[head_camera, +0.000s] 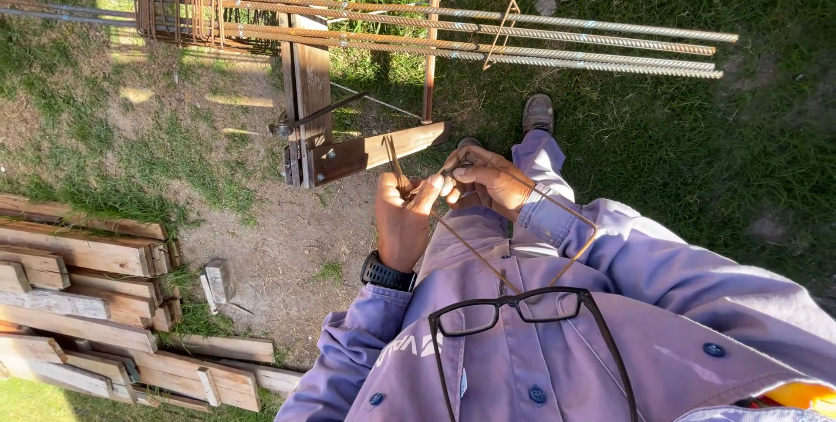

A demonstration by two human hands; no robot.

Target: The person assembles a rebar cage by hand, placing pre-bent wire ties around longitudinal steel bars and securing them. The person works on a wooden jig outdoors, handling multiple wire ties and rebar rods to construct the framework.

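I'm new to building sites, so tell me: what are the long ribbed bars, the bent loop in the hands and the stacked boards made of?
The long ribbed bars look like steel rebar: ridged, grey with rusty orange patches. The bent loop, held by the left hand and right hand, seems thin rusty steel rod, brown and dull. The stacked boards look like rough, unpainted weathered wood with visible grain.

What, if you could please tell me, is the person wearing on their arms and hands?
Both arms are in long purple work-shirt sleeves with buttoned cuffs. The left hand is bare, with a black wristwatch just above the cuff. The right hand is bare too, no glove or ring visible.
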